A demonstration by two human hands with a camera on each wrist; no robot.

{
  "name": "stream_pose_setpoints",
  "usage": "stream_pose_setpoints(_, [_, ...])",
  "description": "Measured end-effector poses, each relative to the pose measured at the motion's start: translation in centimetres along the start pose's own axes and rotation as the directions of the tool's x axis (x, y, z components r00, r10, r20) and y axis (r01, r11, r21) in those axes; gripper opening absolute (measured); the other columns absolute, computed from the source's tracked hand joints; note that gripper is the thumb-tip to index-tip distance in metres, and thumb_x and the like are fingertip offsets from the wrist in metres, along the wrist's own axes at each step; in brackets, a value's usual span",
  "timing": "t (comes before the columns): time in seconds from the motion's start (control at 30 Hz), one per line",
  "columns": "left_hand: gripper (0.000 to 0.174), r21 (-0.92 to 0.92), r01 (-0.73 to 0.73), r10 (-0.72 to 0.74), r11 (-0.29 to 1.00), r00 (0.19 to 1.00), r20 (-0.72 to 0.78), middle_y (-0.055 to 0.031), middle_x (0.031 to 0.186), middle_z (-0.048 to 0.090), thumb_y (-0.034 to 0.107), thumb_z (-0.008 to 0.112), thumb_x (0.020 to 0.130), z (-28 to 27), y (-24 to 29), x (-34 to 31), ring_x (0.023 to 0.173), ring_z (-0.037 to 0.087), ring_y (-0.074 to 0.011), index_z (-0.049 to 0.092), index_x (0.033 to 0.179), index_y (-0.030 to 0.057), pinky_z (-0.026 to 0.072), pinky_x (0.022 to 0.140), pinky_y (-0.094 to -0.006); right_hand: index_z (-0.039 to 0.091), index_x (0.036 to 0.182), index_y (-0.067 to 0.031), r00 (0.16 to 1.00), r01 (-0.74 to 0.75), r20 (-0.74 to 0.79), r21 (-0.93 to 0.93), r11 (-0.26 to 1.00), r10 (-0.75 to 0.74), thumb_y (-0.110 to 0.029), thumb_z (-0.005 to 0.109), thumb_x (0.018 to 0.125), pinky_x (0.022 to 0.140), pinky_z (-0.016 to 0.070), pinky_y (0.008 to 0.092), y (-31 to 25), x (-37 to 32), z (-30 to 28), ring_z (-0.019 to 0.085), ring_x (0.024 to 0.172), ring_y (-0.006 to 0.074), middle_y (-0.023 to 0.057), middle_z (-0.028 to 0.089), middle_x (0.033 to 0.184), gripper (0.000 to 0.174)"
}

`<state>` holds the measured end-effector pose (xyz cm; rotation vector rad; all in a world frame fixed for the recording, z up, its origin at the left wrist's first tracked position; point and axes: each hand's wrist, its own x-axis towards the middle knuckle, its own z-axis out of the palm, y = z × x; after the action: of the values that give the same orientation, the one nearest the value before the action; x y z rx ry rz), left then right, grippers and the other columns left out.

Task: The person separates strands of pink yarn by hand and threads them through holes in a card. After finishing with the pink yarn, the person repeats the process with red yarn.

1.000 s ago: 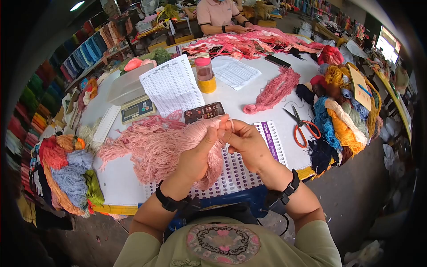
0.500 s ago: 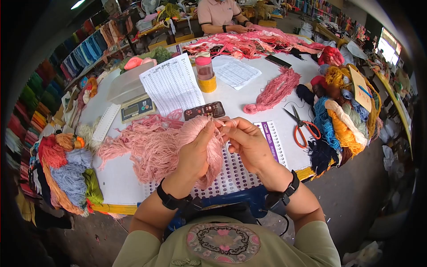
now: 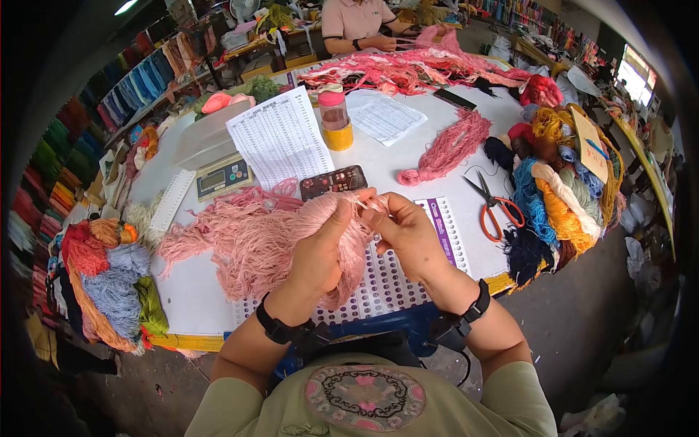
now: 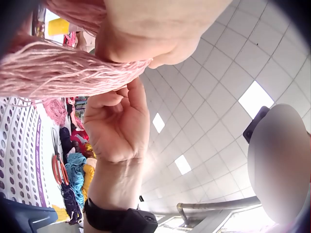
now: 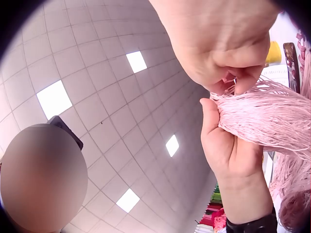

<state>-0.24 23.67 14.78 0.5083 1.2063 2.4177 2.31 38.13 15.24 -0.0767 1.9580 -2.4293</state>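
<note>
Over the workshop table (image 3: pixel 378 166), the left hand (image 3: pixel 320 251) closed its grip round the pink yarn (image 3: pixel 247 240) while the right hand (image 3: pixel 409 237) pinched its strands.

No writing can be read with certainty. The printed sheet (image 3: pixel 280 138) beside the scale (image 3: pixel 218 178) carries dense rows of figures, too small to make out, as does the second sheet (image 3: pixel 386 118). The purple strip (image 3: pixel 444 233) on the punched card (image 3: pixel 378 288) bears white lettering, which is blurred.

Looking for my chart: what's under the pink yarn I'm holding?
A white chart with rows of purple dots lies under the pink yarn; the yarn and left hand cover much of it.
</note>
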Motion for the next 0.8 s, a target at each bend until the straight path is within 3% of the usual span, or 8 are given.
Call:
stream_pose_setpoints(0.17, [0.045, 0.039, -0.013, 0.014, 0.999, 0.999, -0.032, -0.0152, 0.121, 0.056, 0.029, 0.049, 0.099, 0.7, -0.1, 0.0, 0.110, 0.054, -0.0183, 0.050, 0.125, -0.0065, 0.0430, 0.096, -0.0322, 0.063, 0.093, -0.0070, 0.996, 0.085, 0.025, -0.048, 0.995, -0.084, -0.014, 0.063, 0.090, 0.053, 0.0433, 0.0160, 0.3, 0.2, 0.0, 0.051, 0.065, 0.0009, -0.0051, 0.059, 0.080, 0.008])
stream_pose_setpoints(0.37, [0.035, 0.041, -0.075, 0.078, 0.996, 0.995, -0.067, -0.0162, 0.121, 0.056, 0.023, 0.051, 0.098, 0.3, -0.5, 0.2, 0.111, 0.053, -0.0196, 0.055, 0.116, -0.0063, 0.0430, 0.096, -0.0329, 0.062, 0.094, -0.0084, 1.000, 0.028, -0.020, 0.182, 0.983, -0.025, -0.016, 0.060, 0.091, 0.052, 0.0413, 0.0172, -0.3, -0.3, 0.1, 0.050, 0.063, 0.0009, -0.0043, 0.059, 0.081, 0.008])
stream_pose_setpoints(0.47, [0.029, 0.130, -0.089, 0.096, 0.988, 0.994, -0.051, -0.0174, 0.120, 0.056, 0.020, 0.051, 0.098, 0.0, -0.2, 0.7, 0.108, 0.055, -0.0204, 0.056, 0.110, -0.0049, 0.0446, 0.095, -0.0344, 0.061, 0.095, -0.0099, 0.993, -0.081, 0.104, 0.357, 0.931, 0.047, -0.019, 0.058, 0.093, 0.053, 0.0419, 0.0182, -0.8, -0.7, -0.9, 0.051, 0.068, 0.0013, -0.0034, 0.060, 0.086, 0.010])
stream_pose_setpoints(0.57, [0.026, 0.015, 0.069, -0.067, 0.997, 0.989, -0.133, -0.0134, 0.108, 0.062, 0.019, 0.052, 0.096, -1.5, 2.2, 0.4, 0.086, 0.061, -0.0184, 0.056, 0.110, -0.0018, 0.0501, 0.077, -0.0324, 0.060, 0.097, -0.0109, 0.924, -0.243, 0.329, 0.115, 0.963, 0.194, -0.022, 0.056, 0.095, 0.055, 0.0436, 0.0194, -1.3, -1.2, -3.2, 0.054, 0.075, 0.0034, -0.0021, 0.061, 0.092, 0.012])
stream_pose_setpoints(0.63, [0.020, -0.096, 0.133, -0.145, 0.986, 0.980, -0.136, -0.0093, 0.092, 0.062, 0.018, 0.052, 0.095, -6.0, 5.0, -0.2, 0.071, 0.059, -0.0150, 0.056, 0.104, 0.0009, 0.0487, 0.063, -0.0288, 0.060, 0.097, -0.0107, 0.973, 0.187, -0.094, -0.223, 0.957, -0.213, -0.023, 0.056, 0.095, 0.066, 0.0483, 0.0236, 0.0, -0.9, -6.5, 0.056, 0.079, 0.0056, -0.0006, 0.061, 0.093, 0.013])
stream_pose_setpoints(0.7, [0.015, -0.339, 0.067, -0.137, 0.938, 0.973, -0.186, -0.0034, 0.077, 0.056, 0.013, 0.052, 0.093, -11.6, 7.0, -1.2, 0.060, 0.051, -0.0095, 0.056, 0.102, 0.0020, 0.0437, 0.053, -0.0232, 0.057, 0.095, -0.0100, 0.807, 0.383, -0.444, -0.112, 0.917, -0.390, -0.019, 0.052, 0.096, 0.079, 0.0502, 0.0302, 0.0, -0.4, -10.4, 0.058, 0.081, 0.0088, 0.0013, 0.062, 0.091, 0.011])
stream_pose_setpoints(0.77, [0.011, -0.455, -0.028, -0.111, 0.890, 0.954, -0.277, 0.0001, 0.070, 0.050, 0.006, 0.049, 0.091, -18.3, 9.5, -2.5, 0.055, 0.044, -0.0066, 0.056, 0.099, 0.0025, 0.0396, 0.049, -0.0202, 0.053, 0.090, -0.0096, 0.845, 0.298, -0.534, 0.427, 0.854, -0.028, -0.016, 0.047, 0.097, 0.088, 0.0491, 0.0356, -1.5, -1.9, -13.7, 0.058, 0.079, 0.0107, 0.0008, 0.059, 0.086, 0.012])
stream_pose_setpoints(0.8, [0.011, -0.459, -0.069, -0.116, 0.886, 0.924, -0.363, 0.0014, 0.069, 0.048, 0.002, 0.047, 0.090, -22.1, 10.8, -3.6, 0.054, 0.041, -0.0060, 0.056, 0.097, 0.0027, 0.0379, 0.048, -0.0197, 0.052, 0.088, -0.0099, 0.877, 0.313, -0.475, 0.445, 0.839, -0.075, -0.016, 0.045, 0.097, 0.083, 0.0499, 0.0347, 0.2, -2.6, -17.7, 0.056, 0.074, 0.0106, 0.0001, 0.057, 0.081, 0.013])
